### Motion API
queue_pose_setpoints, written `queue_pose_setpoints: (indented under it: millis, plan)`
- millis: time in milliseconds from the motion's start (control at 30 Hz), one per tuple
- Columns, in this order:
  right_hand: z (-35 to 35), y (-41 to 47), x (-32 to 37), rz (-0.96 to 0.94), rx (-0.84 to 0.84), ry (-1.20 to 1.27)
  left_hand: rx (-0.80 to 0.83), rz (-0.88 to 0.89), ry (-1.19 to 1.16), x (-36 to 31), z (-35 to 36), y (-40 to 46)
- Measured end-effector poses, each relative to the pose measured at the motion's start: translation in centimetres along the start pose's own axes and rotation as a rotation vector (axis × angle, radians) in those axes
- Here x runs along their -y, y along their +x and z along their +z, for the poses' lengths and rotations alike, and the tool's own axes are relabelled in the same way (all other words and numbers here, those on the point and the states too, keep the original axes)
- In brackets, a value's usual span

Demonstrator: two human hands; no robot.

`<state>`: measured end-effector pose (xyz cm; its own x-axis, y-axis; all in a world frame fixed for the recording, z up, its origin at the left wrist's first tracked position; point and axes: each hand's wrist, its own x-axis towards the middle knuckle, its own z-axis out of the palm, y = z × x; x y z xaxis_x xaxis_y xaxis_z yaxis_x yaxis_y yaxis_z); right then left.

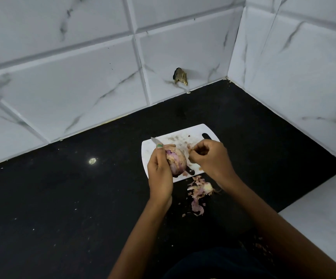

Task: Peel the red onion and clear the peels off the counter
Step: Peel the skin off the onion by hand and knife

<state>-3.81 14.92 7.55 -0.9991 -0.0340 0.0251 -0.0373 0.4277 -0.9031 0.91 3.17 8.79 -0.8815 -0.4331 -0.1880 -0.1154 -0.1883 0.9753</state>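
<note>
Black stone counter (pixel 62 198) ran into a corner of white marble-patterned wall tiles (pixel 82 77), where a person worked over a small white cutting board (pixel 183 137) lying on the dark surface. The left hand (pixel 160 174) gripped a red onion (pixel 176 161), fingers and thumb curled round it, and held it just above the near edge of the board; much of the papery outer skin was off, leaving a pale purple surface. A knife (pixel 155 140) lay on the board behind that hand, its blade tip pointing toward the wall and the dark end of its handle (pixel 190 171) showing below the onion. It could not be told whether the hand also touched the knife. The right hand (pixel 209 158), just beside the onion, had its fingers curled and pinched a small scrap of peel (pixel 191 151) at the fingertips. A heap of peels (pixel 200 188) sat on the counter just in front of the board, between the two forearms, with a cut-off root end among them and smaller flakes scattered nearer the person. Bits of skin and stains marked the board's surface. A brown, chipped patch (pixel 180 76) showed on the wall tile beyond the board, near the corner.
</note>
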Motion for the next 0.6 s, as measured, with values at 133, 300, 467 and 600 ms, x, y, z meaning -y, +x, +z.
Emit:
queue_pose_setpoints:
  millis: [133, 300, 467, 600]
  plan:
    - [0.2, -0.2, -2.2, 0.118, 0.006, 0.001, 0.077, -0.058, -0.081, -0.2, -0.2, 0.0]
    - [0.6, -0.8, -2.4, 0.077, 0.047, -0.128, 0.109, -0.140, -0.123, -0.3, -0.2, 0.3]
    - [0.2, -0.8, -1.9, -0.046, 0.086, -0.274, 0.098, -0.148, -0.116, -0.1, -0.2, 0.3]
    - [-0.7, -1.1, 0.9, -0.045, 0.091, -0.003, 0.051, -0.138, -0.061, 0.1, -0.2, 0.5]
